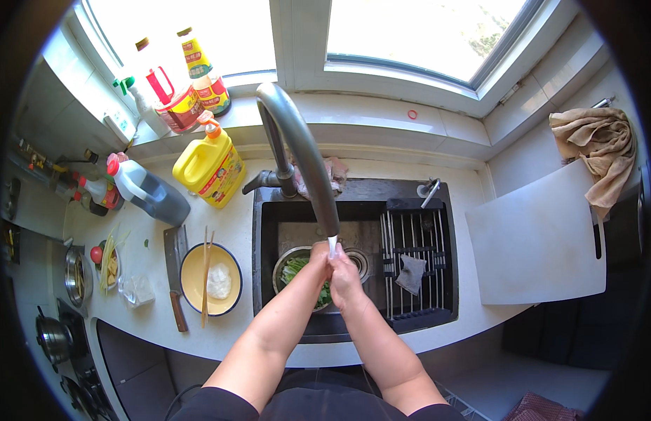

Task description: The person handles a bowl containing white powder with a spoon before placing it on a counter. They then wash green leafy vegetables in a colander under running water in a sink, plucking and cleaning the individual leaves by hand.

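My left hand (320, 253) and my right hand (344, 279) are pressed together in the water stream from the grey gooseneck faucet (308, 151), over the dark sink (266, 238). The right hand's fingers look curled in against the left. The left hand's fingers are mostly hidden, and I cannot make out anything between the hands. Below my left wrist, a metal bowl (277, 275) in the basin holds leafy greens (292, 268), partly covered by my forearm. Just right of the hands shows the round drain (356, 262).
A rack (417, 242) with a grey cloth (410, 274) spans the sink's right side. Left stand an enamel bowl (187, 281) with chopsticks (207, 274) across it, a cleaver (174, 263), a yellow jug (213, 168) and a dark-filled jug (153, 193). A white cutting board (536, 242) lies at right.
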The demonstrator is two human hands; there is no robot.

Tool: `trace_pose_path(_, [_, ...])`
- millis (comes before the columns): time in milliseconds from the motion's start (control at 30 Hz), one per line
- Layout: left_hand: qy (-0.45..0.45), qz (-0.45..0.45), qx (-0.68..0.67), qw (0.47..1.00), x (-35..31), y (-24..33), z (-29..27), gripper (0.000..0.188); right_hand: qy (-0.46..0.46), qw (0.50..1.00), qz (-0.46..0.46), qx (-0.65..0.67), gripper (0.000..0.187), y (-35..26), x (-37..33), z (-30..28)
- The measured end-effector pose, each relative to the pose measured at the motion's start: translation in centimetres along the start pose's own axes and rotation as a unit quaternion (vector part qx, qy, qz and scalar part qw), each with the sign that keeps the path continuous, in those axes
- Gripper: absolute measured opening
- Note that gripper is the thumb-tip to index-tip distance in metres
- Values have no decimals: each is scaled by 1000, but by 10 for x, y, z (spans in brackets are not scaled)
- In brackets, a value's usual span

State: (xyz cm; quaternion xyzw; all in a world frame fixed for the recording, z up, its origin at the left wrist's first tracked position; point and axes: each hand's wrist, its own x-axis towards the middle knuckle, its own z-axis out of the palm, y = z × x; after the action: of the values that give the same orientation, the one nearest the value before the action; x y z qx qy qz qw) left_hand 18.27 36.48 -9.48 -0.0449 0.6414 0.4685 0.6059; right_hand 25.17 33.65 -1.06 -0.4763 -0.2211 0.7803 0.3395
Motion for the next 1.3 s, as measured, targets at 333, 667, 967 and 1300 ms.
trace_pose_path(333, [-74,2,-152,986,-73,1,12,36,-8,981,191,-38,72,-19,32,3])
trace_pose_path(667, [-140,-56,-180,972,-24,0,-33,53,-22,986,25,-165,36,19,19,-13])
trace_pose_path(967, [-298,-71,-295,905,-21,-16,-22,27,103,984,143,-25,21,6,31,-7])
trace_pose_path(1300, [-105,-25,-169,980,-37,-12,-12,28,62,804,-251,-536,24,38,39,-36])
